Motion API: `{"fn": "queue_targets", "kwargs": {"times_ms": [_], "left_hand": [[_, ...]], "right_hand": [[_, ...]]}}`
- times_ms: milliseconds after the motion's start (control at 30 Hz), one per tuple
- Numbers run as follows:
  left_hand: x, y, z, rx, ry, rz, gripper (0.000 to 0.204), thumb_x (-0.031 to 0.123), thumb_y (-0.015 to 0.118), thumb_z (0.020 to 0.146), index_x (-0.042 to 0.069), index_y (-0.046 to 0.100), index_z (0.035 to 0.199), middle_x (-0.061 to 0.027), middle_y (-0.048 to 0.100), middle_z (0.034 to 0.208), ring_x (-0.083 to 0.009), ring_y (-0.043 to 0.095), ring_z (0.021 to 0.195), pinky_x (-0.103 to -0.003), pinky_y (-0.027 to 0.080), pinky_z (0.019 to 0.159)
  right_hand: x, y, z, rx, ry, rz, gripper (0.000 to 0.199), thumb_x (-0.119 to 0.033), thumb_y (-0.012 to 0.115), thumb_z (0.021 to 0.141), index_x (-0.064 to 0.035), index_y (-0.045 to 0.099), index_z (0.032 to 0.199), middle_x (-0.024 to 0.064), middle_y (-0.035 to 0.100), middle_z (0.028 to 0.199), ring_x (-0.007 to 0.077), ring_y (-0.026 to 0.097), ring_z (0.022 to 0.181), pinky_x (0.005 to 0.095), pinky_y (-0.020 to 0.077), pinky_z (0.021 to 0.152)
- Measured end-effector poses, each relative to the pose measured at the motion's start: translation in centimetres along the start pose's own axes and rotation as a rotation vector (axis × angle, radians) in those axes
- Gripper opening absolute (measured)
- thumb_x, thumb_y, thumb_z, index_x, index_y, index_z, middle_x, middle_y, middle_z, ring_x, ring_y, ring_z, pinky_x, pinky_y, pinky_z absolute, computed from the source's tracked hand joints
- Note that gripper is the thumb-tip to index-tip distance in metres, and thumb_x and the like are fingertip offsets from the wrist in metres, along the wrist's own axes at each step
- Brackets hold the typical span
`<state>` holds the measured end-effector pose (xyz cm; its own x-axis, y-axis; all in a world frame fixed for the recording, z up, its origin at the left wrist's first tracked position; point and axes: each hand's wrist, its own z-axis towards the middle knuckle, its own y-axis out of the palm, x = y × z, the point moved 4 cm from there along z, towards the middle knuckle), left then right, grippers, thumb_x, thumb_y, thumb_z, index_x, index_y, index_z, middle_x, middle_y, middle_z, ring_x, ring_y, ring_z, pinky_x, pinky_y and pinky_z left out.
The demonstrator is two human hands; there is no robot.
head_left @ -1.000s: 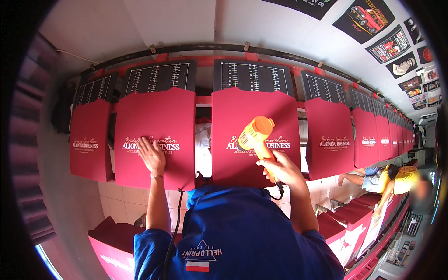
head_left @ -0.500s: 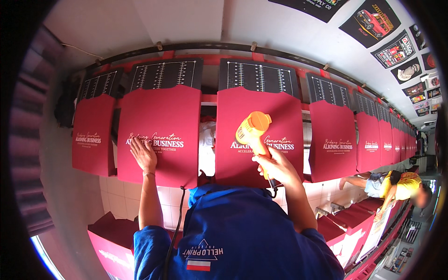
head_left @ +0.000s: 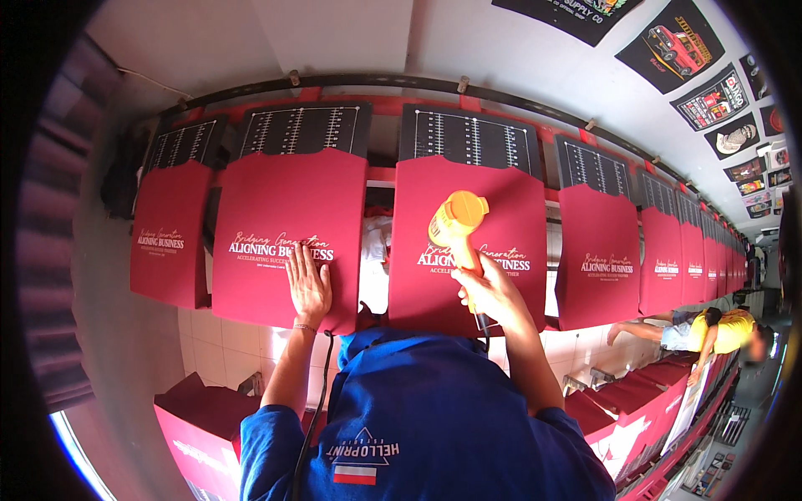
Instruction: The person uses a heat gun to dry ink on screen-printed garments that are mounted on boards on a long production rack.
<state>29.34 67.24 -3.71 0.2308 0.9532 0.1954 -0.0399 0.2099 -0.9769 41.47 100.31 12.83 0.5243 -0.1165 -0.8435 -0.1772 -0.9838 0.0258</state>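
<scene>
My left hand [head_left: 309,288] lies flat, fingers stretched, on a maroon T-shirt [head_left: 284,196], over the right part of its white printed lettering. In my right hand [head_left: 494,294] is a yellow heat gun [head_left: 458,219], gripped by its handle with the round end pointing up and away from me. It is above a second maroon T-shirt [head_left: 418,305] and covers part of that shirt's print. Both shirts are stretched over black boards [head_left: 305,129] marked with white ruled lines. A black cord [head_left: 317,376] runs down past my left arm.
More maroon shirts [head_left: 595,259] on boards stretch in a row to the right, with one [head_left: 170,234] at the left end. Another row [head_left: 196,409] stands behind me. A person in a yellow top [head_left: 728,334] leans over boards at the far right. Printed pictures [head_left: 672,42] hang beyond.
My left hand has slid to the right across the shirt, uncovering the left part of its lettering. The heat gun stays over the second shirt, shifted only slightly.
</scene>
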Motion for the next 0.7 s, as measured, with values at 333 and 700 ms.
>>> {"fn": "queue_targets", "kwargs": {"times_ms": [333,700], "left_hand": [[-14.1,-0.7,4.6,0.154,-0.449,0.104,0.072,0.051,0.021,0.104,-0.001,0.021,0.153,-0.0195,0.019,0.161,-0.0333,0.013,0.151,-0.046,0.010,0.122],[-8.9,0.8,5.4,0.124,-0.365,0.088,0.072,0.050,0.018,0.104,-0.002,0.017,0.154,-0.0205,0.017,0.161,-0.0326,0.011,0.151,-0.044,0.008,0.123]], "right_hand": [[0.1,-0.3,-2.4,-0.066,0.035,-0.050,0.021,-0.021,0.063,0.096,-0.0047,0.052,0.102,0.0021,0.057,0.069,0.0073,0.057,0.056,0.0226,0.0446,0.044],[1.2,-0.8,-4.3,-0.076,0.080,-0.112,0.023,-0.022,0.065,0.095,-0.0035,0.054,0.104,0.0032,0.058,0.070,0.0080,0.058,0.057,0.0229,0.0467,0.047]]}}
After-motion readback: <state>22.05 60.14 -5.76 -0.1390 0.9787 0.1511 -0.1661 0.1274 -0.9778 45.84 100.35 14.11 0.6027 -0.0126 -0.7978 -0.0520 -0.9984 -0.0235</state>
